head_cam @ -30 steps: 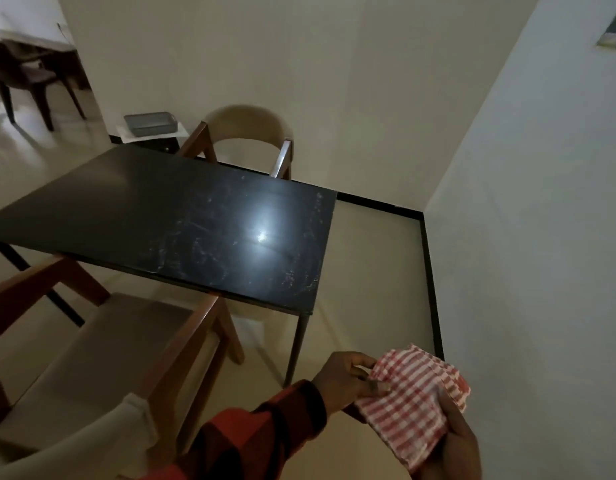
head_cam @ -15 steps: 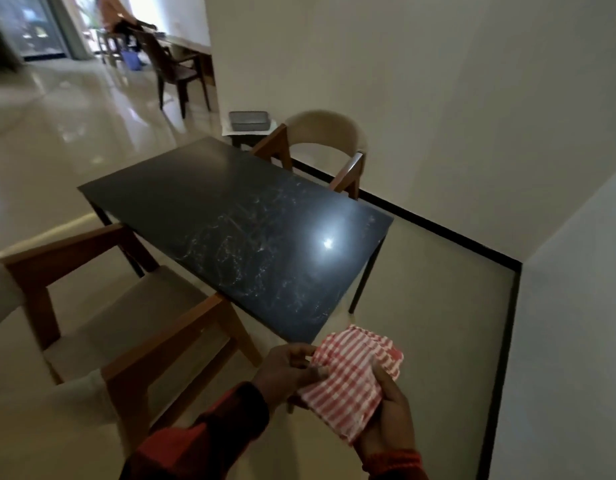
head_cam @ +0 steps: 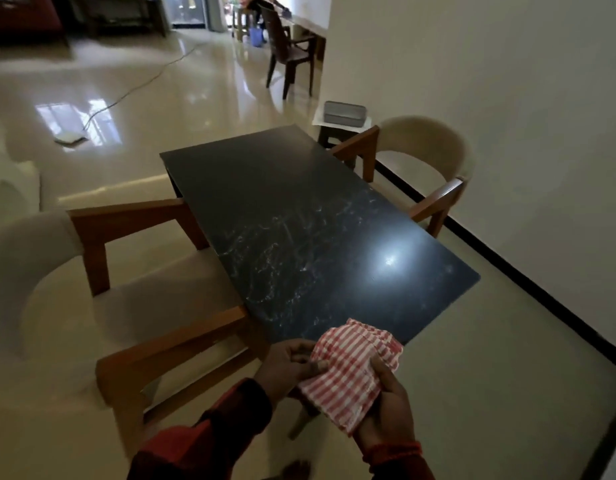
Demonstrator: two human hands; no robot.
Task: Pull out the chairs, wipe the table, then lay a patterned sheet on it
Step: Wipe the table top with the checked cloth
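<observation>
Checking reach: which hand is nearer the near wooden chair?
Left. The left hand is just beside the near chair armrest; the right hand is farther off, across the checked cloth.

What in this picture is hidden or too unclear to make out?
All from the head view:
- Cloth: bunched between the left hand and right hand, so its full shape is hidden.
- Table: its top and the cloth hide most of its legs.
- Near chair: its back is cut off by the left edge.
- Grey box behind the table: contents cannot be seen.
</observation>
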